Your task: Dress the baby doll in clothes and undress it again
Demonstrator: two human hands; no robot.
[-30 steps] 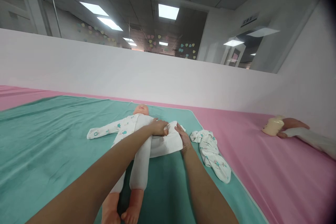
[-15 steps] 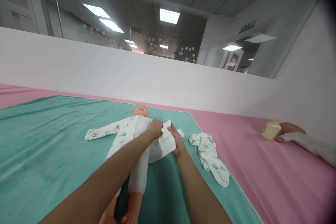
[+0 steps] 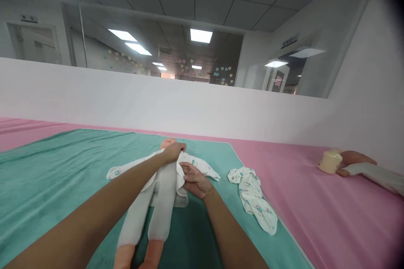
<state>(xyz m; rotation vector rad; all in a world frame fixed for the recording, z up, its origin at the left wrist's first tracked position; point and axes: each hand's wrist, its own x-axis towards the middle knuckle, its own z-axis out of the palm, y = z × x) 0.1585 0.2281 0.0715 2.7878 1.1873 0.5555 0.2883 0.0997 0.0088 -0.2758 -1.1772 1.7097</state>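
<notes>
A baby doll (image 3: 160,214) with white cloth limbs and bare feet lies on its back, head away from me. Under and around it is a white printed baby shirt (image 3: 202,165), its sleeves spread out to both sides. My left hand (image 3: 174,152) is at the doll's upper chest, below its head, fingers closed on the top of the shirt's white front edge. Lower down, my right hand (image 3: 196,180) pinches the same edge at the doll's right-hand side in view. My left forearm crosses over the doll's body and hides part of it.
A teal blanket (image 3: 78,201) covers the pink padded surface (image 3: 303,201). Bunched printed baby clothing (image 3: 254,199) lies at the right. Farther right are a cream-coloured container (image 3: 330,162) and part of another doll (image 3: 358,157). A low white wall (image 3: 202,109) with windows stands behind.
Both hands have moved left over the doll, drawing the shirt's front edge inward. The right-hand sleeve now shows stretched out. The camera view has tilted up a little.
</notes>
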